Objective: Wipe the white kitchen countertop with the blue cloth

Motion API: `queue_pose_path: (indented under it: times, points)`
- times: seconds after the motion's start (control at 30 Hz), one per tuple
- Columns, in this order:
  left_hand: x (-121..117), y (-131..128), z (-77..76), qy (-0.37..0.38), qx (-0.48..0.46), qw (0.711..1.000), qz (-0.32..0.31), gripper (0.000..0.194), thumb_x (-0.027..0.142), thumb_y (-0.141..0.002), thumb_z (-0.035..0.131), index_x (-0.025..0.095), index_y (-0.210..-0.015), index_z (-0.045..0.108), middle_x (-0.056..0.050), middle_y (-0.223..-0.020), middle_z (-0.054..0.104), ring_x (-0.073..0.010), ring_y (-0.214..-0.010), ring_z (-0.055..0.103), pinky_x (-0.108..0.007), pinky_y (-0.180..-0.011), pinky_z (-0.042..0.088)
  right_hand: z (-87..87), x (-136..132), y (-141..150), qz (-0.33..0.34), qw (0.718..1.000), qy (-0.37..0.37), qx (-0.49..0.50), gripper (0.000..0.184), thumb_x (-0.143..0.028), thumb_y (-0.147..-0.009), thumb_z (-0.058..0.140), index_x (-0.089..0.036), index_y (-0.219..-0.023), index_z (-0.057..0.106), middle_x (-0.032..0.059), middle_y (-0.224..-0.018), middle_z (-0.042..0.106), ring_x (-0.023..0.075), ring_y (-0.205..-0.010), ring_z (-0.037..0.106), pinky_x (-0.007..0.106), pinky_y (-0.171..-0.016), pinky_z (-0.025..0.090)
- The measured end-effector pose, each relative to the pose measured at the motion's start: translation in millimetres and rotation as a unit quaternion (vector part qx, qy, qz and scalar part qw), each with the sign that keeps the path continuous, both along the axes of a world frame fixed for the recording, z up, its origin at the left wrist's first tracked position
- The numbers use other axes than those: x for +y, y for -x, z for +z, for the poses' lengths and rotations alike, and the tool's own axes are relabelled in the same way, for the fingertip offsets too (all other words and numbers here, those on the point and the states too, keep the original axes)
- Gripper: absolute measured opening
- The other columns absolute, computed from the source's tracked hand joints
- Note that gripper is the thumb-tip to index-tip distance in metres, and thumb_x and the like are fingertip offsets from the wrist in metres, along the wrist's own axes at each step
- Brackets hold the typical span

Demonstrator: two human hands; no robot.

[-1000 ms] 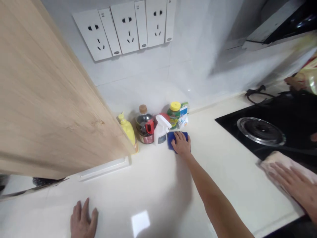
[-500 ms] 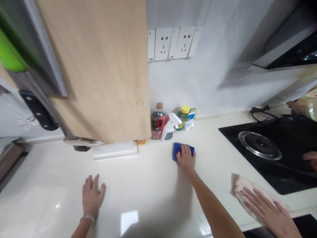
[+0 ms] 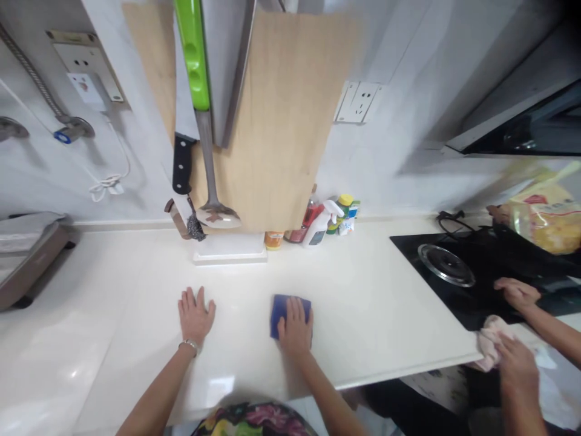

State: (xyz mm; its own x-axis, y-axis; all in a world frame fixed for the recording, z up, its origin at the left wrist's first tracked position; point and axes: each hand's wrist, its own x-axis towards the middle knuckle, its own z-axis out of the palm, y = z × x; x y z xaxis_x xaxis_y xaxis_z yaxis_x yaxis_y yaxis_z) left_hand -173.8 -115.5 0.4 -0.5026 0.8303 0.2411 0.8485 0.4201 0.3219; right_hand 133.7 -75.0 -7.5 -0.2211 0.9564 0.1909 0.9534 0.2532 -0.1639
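Observation:
My right hand point(image 3: 296, 327) lies flat, fingers spread, pressing a blue cloth point(image 3: 279, 307) onto the cream countertop point(image 3: 363, 290) near its front edge. My left hand point(image 3: 195, 315) rests palm down on the counter to the left, fingers apart, holding nothing; a bracelet sits at its wrist. Both forearms reach in from below.
Another person's hands point(image 3: 511, 357) hold a pink rag point(image 3: 490, 348) at the counter's right end by the black hob point(image 3: 458, 266). Bottles and a spray bottle point(image 3: 320, 224) stand at the back wall. A wooden board point(image 3: 285, 121), a knife point(image 3: 181, 163) and a ladle point(image 3: 213, 181) hang above.
My right hand has dragged the blue cloth from the bottles at the back wall toward the front edge and leftward. The view has pulled back. The other person's rag moved to the counter's corner.

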Motion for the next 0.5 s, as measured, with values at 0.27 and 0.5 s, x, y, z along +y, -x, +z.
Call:
queue_pose_path:
  times: [0.27, 0.5]
  points:
    - [-3, 11, 0.1, 0.04, -0.05, 0.998, -0.019, 0.065, 0.042, -0.092, 0.048, 0.012, -0.15, 0.044, -0.022, -0.165, 0.02, -0.0393, -0.154, 0.011, -0.058, -0.123, 0.015, 0.3, -89, 15, 0.143, 0.99, -0.018, 0.004, 0.064, -0.033, -0.096, 0.039, -0.017, -0.157, 0.027, 0.006, -0.162, 0.034, 0.0237, -0.152, 0.024, 0.052, -0.126, 0.005]
    - [-7, 79, 1.2, 0.042, -0.048, 0.988, -0.14, 0.055, 0.037, -0.09, 0.044, 0.012, -0.136, 0.058, -0.019, -0.154, 0.043, -0.0313, -0.145, 0.036, -0.046, -0.122, 0.027, -0.6, -95, -28, 0.123, 0.991, -0.048, -0.033, 0.064, -0.026, -0.093, 0.04, -0.018, -0.156, 0.029, 0.007, -0.159, 0.04, 0.023, -0.149, 0.03, 0.049, -0.125, 0.013]
